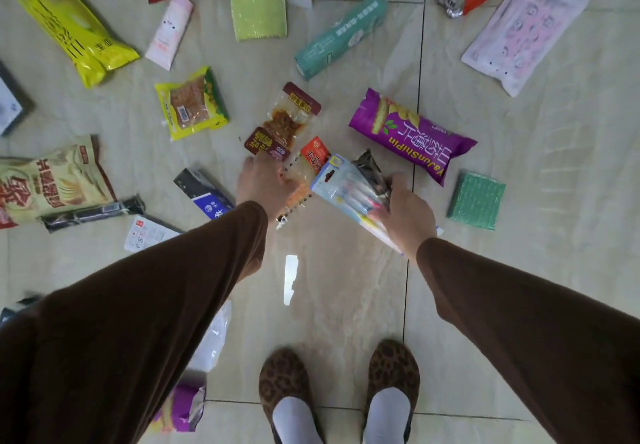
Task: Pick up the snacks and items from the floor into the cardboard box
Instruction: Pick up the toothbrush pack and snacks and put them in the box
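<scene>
My right hand (405,211) grips a blue toothbrush pack (346,187) together with a dark crinkly packet (372,166), held above the tiled floor. My left hand (261,180) is closed on an orange-and-clear snack packet (310,163); its fingers are mostly hidden under the packet. Just beyond the left hand lies a clear packet of spicy food with dark red labels (282,121). A purple chip bag (412,132) lies beyond my right hand. No cardboard box is in view.
Packets are scattered over the floor: yellow bag (65,21), yellow-green snack (190,104), green sponge (258,9), teal box (341,35), green scouring pad (476,199), white-pink pack (526,28), beige chip bag (48,180), black-blue pack (204,191). My slippered feet (339,395) stand below.
</scene>
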